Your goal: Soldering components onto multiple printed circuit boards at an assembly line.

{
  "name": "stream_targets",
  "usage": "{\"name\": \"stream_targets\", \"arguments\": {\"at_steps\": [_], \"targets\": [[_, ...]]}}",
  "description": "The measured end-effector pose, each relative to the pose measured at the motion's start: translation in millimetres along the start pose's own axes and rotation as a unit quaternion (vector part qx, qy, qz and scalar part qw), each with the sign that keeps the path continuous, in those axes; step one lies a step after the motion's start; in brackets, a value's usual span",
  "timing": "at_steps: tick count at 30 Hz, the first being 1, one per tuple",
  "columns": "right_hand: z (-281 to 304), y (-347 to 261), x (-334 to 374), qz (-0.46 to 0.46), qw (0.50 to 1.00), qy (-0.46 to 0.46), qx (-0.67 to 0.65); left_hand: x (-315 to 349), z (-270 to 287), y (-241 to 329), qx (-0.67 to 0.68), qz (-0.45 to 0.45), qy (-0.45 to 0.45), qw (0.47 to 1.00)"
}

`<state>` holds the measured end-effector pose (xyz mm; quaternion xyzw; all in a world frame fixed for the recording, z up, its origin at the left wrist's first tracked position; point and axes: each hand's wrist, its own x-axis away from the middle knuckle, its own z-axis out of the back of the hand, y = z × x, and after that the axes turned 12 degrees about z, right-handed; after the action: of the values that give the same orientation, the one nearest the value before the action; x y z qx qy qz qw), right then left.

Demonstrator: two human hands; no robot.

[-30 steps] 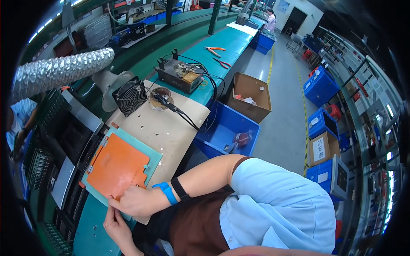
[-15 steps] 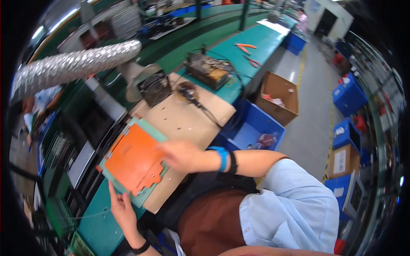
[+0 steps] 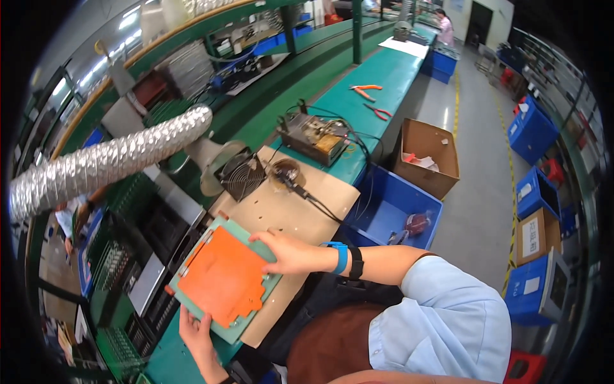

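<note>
A flat pale-green fixture (image 3: 225,331) with an orange cover plate (image 3: 220,275) on top lies tilted on the tan board. Small metal hinges run along its upper left edge, and the plate's lower right edge is stepped. My right hand (image 3: 284,253) grips the right edge, its index finger and thumb apart on the orange plate. At the lower left edge, my left hand (image 3: 197,337) holds the fixture between thumb and fingers; part of its fingers is hidden by it.
The tan board (image 3: 313,185) bears a soldering iron (image 3: 291,176) in a holder and a small black fan (image 3: 242,173). Past it are a soldering station (image 3: 314,137), orange-handled pliers (image 3: 364,91) and red-handled cutters (image 3: 378,112). A blue bin (image 3: 396,198) and a cardboard box (image 3: 430,153) stand right; a silver duct (image 3: 109,157) hangs left.
My right hand, blurred before, has settled on the fixture's right edge. My left thumb and fingers have closed in on the lower left edge. The whole view has shifted.
</note>
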<state>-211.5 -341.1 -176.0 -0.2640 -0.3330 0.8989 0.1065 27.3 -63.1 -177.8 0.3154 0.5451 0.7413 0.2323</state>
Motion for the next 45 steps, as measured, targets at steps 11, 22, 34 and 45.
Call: {"name": "stream_targets", "arguments": {"at_steps": [11, 22, 34, 45], "targets": [[43.1, -70.7, -5.4, 0.078, 0.985, 0.055, -0.147, 77.5, -24.8, 84.8, 0.214, -0.312, 0.155, 0.912], [46.5, -84.6, -2.4, -0.012, 0.694, -0.134, -0.708, 128.7, -41.2, 118.1, -0.305, -0.585, 0.094, 0.746], [22.1, -36.6, 8.6, -0.077, 0.687, 0.012, -0.722, 96.4, -34.9, 103.8, -0.356, -0.301, 0.071, 0.882], [30.9, -20.5, -27.4, -0.223, 0.781, -0.023, -0.583, 48.1, -27.9, 52.6, -0.074, 0.097, -0.048, 0.991]]}}
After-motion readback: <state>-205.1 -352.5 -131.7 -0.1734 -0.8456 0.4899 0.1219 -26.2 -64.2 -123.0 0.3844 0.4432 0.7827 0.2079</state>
